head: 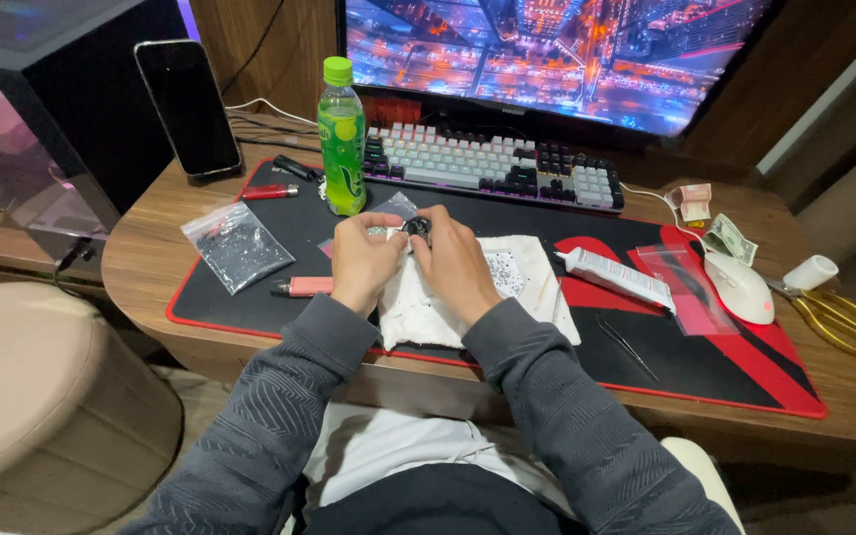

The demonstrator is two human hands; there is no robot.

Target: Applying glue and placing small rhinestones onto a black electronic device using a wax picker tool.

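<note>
Dark small object (417,229) pinched between both hands — zip bag (237,245) holds beads.

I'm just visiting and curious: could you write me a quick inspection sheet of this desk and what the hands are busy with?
Surface: rounded wooden desk under a black-and-red desk mat.
Job's things: small dark round object held over a white cloth.
Clutter: green drink bottle, clear bag of dark beads, white glue tube, gold scissors, white mouse, banknotes, tweezers.
Grippers: left hand and right hand together pinch the object.
Cables: white mouse cable.
Surroundings: lit monitor, keyboard, propped phone, beige stool.
</note>
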